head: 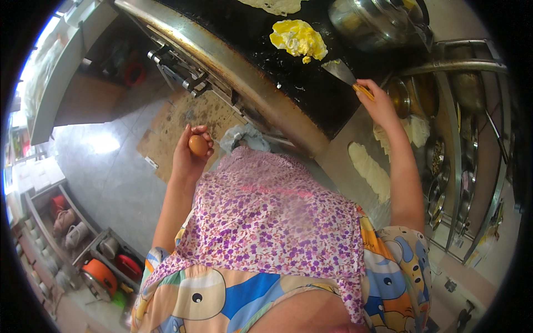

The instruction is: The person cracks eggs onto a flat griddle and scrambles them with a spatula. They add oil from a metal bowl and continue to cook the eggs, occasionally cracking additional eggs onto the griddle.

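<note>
Cupped in my left hand [192, 150] is a brown egg [198, 145], held out over the floor left of my flowered apron. My right hand [375, 102] grips the yellow handle of a metal spatula [341, 73]. Its flat blade rests on or just above the black griddle [258, 62], with bits of egg stuck at the tip. Just beyond the blade lies a patch of broken yellow and white egg [299, 39]. A pale flatbread [275, 5] sits farther back on the griddle, partly cut off by the frame's top edge.
A shiny metal pot [374, 23] stands at the griddle's back right. Right of me lies a long roll of dough [369, 170], beside a metal rack [454, 145] with several bowls. The griddle's raised metal rim [233, 54] faces me. Crates [62, 220] stand at lower left.
</note>
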{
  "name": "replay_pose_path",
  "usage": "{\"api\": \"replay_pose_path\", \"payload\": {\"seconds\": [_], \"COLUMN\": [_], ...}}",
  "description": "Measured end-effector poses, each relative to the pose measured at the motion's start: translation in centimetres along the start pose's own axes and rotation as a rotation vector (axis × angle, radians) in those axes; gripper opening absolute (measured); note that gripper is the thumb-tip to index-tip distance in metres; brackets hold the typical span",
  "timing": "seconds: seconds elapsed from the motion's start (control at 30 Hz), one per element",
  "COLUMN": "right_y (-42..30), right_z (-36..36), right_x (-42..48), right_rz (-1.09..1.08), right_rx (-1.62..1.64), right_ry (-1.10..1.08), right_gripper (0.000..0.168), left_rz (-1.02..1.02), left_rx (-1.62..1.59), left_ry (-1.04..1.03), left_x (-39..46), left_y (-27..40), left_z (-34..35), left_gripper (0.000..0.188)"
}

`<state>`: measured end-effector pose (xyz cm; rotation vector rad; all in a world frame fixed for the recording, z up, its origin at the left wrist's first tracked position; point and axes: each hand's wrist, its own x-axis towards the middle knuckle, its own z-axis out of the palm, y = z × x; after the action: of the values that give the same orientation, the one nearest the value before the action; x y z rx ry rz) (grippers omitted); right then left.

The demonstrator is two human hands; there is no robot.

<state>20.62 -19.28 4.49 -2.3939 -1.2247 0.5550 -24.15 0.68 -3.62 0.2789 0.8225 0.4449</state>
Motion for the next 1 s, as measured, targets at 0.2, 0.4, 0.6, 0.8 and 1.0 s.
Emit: {"api": "replay_pose_path", "payload": {"seconds": [0.2, 0.4, 0.6, 0.8, 1.0], "right_y": [-0.4, 2.1, 3.1, 0.8, -1.0], "right_z": [-1.0, -4.8, -2.0, 2.7, 1.2], "right_x": [4.7, 4.9, 8.4, 12.4, 9.4], "right_rz": [-0.198, 0.009, -0.057, -0.142, -0.306], "right_rx": [-0.111, -0.238, -0.178, -0.112, -0.116], "right_ry": [0.080, -0.101, -0.088, 0.026, 0.142], "right_gripper": [0.036, 0.039, 0.042, 0.043, 0.044], "left_rz": [-0.010, 0.011, 0.031, 0.043, 0.055], "left_rx": [0.016, -0.017, -0.033, -0.015, -0.029], "left_ry": [0.012, 0.033, 0.043, 0.055, 0.055], "left_x": [-0.5, -1.0, -1.6, -1.9, -2.2], "left_y": [0.5, -0.3, -0.5, 0.0, -0.1], "left_z": [0.7, 0.1, -0.2, 0.5, 0.4], "left_gripper": [0.038, 0.038, 0.039, 0.039, 0.039]}}
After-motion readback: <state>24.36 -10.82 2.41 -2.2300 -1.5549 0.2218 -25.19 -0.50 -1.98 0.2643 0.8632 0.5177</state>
